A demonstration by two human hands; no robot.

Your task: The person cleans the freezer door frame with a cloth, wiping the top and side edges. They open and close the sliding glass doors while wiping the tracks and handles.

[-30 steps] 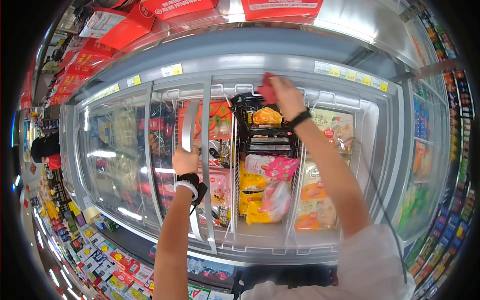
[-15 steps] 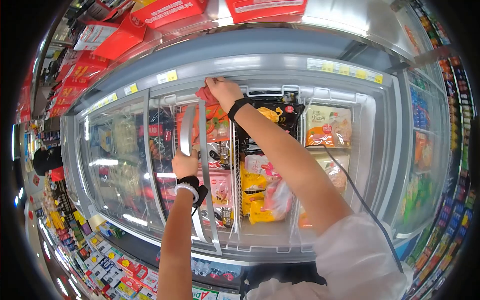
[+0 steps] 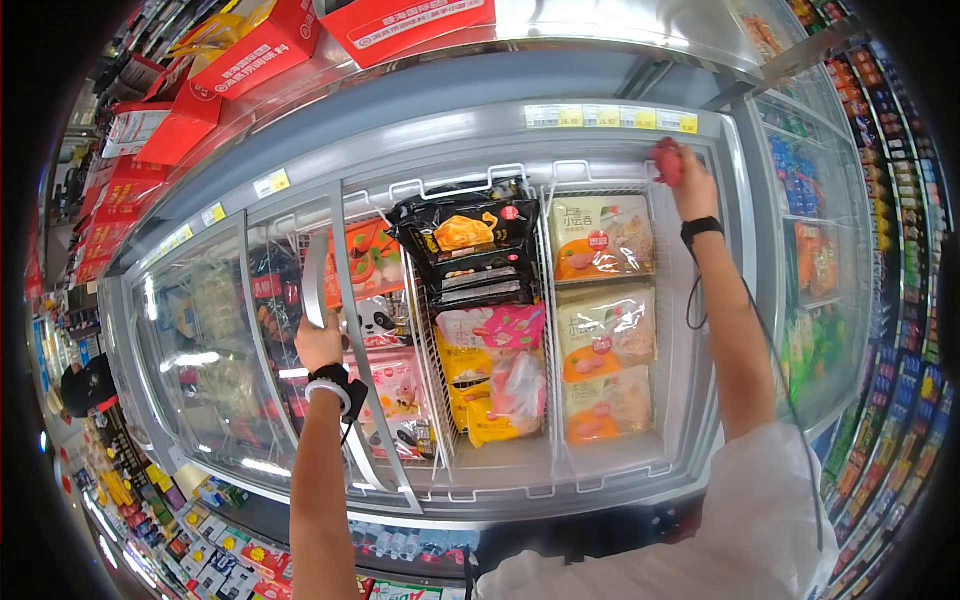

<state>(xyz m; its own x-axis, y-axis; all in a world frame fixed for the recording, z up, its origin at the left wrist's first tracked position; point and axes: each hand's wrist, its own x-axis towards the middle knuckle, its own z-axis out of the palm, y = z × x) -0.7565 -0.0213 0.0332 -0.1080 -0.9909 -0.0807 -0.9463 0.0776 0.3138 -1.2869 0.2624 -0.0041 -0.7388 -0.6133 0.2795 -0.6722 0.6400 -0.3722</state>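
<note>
My left hand is wrapped around the pale door handle of a sliding glass lid on a chest freezer. At the freezer's far right, my right hand grips a bunched red cloth by the back frame, just below the price labels. Inside the uncovered section, black food bags stand behind yellow bags in a wire basket. To their right lie several white and orange food packs.
Red boxes line the metal shelf above the freezer's back edge. Another glass-covered freezer adjoins on the right. A dark cord hangs by my right arm. Shelves of goods lie at lower left.
My right hand has moved right along the freezer's back edge with the red cloth, uncovering the view of the packs. The camera view has shifted right. My left hand stays on the handle.
</note>
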